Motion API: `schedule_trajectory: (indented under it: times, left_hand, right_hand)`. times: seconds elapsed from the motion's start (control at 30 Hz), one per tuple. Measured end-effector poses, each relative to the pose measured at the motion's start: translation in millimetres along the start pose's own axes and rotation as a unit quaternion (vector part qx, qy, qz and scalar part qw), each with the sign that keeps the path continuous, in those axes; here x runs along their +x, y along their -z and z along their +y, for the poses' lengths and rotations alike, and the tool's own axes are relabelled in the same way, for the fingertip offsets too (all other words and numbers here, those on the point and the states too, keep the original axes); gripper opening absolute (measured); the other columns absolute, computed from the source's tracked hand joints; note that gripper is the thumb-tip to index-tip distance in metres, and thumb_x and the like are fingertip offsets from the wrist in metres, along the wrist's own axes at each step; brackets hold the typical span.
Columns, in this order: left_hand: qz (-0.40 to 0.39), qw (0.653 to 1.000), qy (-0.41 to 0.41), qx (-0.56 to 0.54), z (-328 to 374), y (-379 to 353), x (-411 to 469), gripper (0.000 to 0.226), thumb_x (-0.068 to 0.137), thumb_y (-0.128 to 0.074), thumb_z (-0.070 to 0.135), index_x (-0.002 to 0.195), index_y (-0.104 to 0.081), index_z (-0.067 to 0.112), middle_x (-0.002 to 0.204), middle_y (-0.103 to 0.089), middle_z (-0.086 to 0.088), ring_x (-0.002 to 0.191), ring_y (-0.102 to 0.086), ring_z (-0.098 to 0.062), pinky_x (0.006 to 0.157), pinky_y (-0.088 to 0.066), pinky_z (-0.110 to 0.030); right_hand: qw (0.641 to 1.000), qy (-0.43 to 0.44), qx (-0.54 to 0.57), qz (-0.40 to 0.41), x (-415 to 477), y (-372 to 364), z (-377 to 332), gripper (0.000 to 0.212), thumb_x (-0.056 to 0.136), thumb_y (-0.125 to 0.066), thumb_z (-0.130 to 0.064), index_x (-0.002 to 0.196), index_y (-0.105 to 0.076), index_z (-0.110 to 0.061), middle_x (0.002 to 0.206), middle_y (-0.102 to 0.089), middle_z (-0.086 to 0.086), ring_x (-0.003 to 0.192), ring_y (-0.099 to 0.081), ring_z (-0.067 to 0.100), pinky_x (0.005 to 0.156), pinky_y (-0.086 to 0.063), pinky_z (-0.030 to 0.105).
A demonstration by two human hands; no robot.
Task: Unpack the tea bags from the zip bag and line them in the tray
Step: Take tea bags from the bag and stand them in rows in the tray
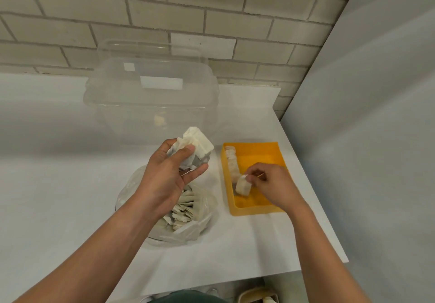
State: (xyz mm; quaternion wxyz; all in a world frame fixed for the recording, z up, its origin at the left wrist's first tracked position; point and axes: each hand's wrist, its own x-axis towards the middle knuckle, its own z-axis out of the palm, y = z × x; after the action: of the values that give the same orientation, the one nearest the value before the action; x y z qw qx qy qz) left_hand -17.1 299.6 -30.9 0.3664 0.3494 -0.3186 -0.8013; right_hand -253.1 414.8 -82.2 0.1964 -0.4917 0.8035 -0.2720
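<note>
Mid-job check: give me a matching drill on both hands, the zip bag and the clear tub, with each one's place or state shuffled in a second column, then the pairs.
Column one:
1 left hand
2 right hand
3 zip bag
4 clear tub

Column two:
A pinches one tea bag in the tray
B stands at the back, near the brick wall
C holds a bunch of tea bags
D lies on the table, part full

Pairs: 1-C, 2-A, 3-D, 4-B
</note>
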Motion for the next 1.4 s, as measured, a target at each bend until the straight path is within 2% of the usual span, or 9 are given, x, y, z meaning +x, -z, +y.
schedule_trajectory:
  times: [0.13, 0.23, 0.5, 0.67, 0.97, 1.1, 1.17, 1.27, 1.4]
  left_hand:
    - [-0.004, 1.0, 0.0, 0.006, 0, -2, 0, 0.01, 0.099, -0.064, 0.004, 0.106, -0.064, 0.011, 0.119, -0.066, -0.017, 0.114, -0.071, -0.04, 0.075, -0.063, -0.036]
    - [0.0, 1.0, 0.001, 0.008, -1, 0, -1, 0.01, 0.099, -0.064, 0.004, 0.106, -0.064, 0.011, 0.124, -0.065, -0.02, 0.115, -0.07, -0.042, 0.076, -0.064, -0.036]
    - [0.019, 1.0, -0.004, 0.0, -4, 2, -2, 0.012, 0.098, -0.065, 0.005, 0.109, -0.063, 0.009, 0.124, -0.066, -0.02, 0.113, -0.071, -0.041, 0.074, -0.063, -0.035]
    - [0.008, 1.0, -0.002, 0.0, -5, -3, -3, 0.012, 0.098, -0.065, 0.004, 0.109, -0.064, 0.01, 0.122, -0.067, -0.019, 0.112, -0.072, -0.041, 0.075, -0.064, -0.036]
    - [0.01, 1.0, 0.006, 0.006, -4, -2, -6, 0.014, 0.097, -0.066, 0.004, 0.11, -0.064, 0.01, 0.125, -0.066, -0.02, 0.112, -0.071, -0.042, 0.074, -0.064, -0.036]
    - [0.0, 1.0, 0.005, 0.011, -3, -3, -8, 0.012, 0.097, -0.066, 0.004, 0.107, -0.064, 0.01, 0.121, -0.067, -0.019, 0.113, -0.071, -0.043, 0.075, -0.064, -0.036]
    - [-0.01, 1.0, -0.002, 0.025, -3, -3, -9, 0.01, 0.097, -0.066, 0.004, 0.105, -0.063, 0.01, 0.117, -0.068, -0.018, 0.112, -0.071, -0.042, 0.076, -0.065, -0.036]
    - [-0.02, 0.998, -0.012, 0.055, -4, -2, -11, 0.01, 0.097, -0.066, 0.004, 0.105, -0.063, 0.009, 0.117, -0.069, -0.018, 0.108, -0.073, -0.041, 0.078, -0.065, -0.036]
    - [-0.043, 0.994, -0.023, 0.095, -5, -4, -13, 0.011, 0.097, -0.067, 0.004, 0.105, -0.063, 0.009, 0.113, -0.069, -0.016, 0.1, -0.076, -0.035, 0.078, -0.064, -0.035]
  right_hand:
    - [0.999, -0.018, -0.02, -0.044, 6, -24, 7, 0.008, 0.094, -0.072, -0.027, 0.1, -0.078, -0.028, 0.098, -0.075, -0.013, 0.091, -0.066, 0.004, 0.076, -0.046, 0.014]
    - [0.999, -0.032, -0.022, -0.015, 7, -31, 5, 0.01, 0.094, -0.073, -0.027, 0.103, -0.076, -0.027, 0.097, -0.074, -0.014, 0.09, -0.067, 0.006, 0.082, -0.053, 0.021]
    - [0.981, -0.147, -0.105, -0.076, 11, -34, 14, 0.074, 0.068, -0.085, -0.061, 0.13, -0.063, -0.029, 0.102, -0.065, -0.011, 0.099, -0.063, 0.015, 0.079, -0.052, 0.032]
    - [0.974, -0.144, -0.144, -0.096, 16, -45, 14, 0.043, 0.064, -0.086, -0.06, 0.095, -0.074, -0.033, 0.088, -0.073, -0.011, 0.086, -0.068, 0.016, 0.076, -0.061, 0.038]
    - [0.974, -0.135, -0.168, -0.072, 17, -55, 13, 0.039, 0.071, -0.084, -0.058, 0.098, -0.077, -0.03, 0.092, -0.075, -0.008, 0.086, -0.07, 0.018, 0.074, -0.061, 0.037]
    - [0.977, -0.151, -0.133, -0.068, 14, -43, 9, 0.042, 0.066, -0.084, -0.06, 0.093, -0.074, -0.03, 0.087, -0.072, -0.01, 0.086, -0.068, 0.018, 0.078, -0.06, 0.041]
    - [0.986, -0.129, -0.106, -0.009, 9, -29, -1, 0.041, 0.077, -0.079, -0.056, 0.108, -0.074, -0.029, 0.091, -0.072, -0.012, 0.091, -0.067, 0.017, 0.083, -0.058, 0.04]
    - [0.987, -0.062, 0.092, 0.119, -4, -4, -40, 0.026, 0.089, -0.075, -0.045, 0.11, -0.078, -0.029, 0.089, -0.074, -0.016, 0.085, -0.067, 0.003, 0.082, -0.056, 0.03]
    - [0.951, -0.017, 0.308, 0.024, -15, 23, -100, 0.017, 0.092, -0.075, -0.036, 0.106, -0.079, -0.028, 0.092, -0.077, -0.012, 0.08, -0.07, 0.004, 0.074, -0.06, 0.023]
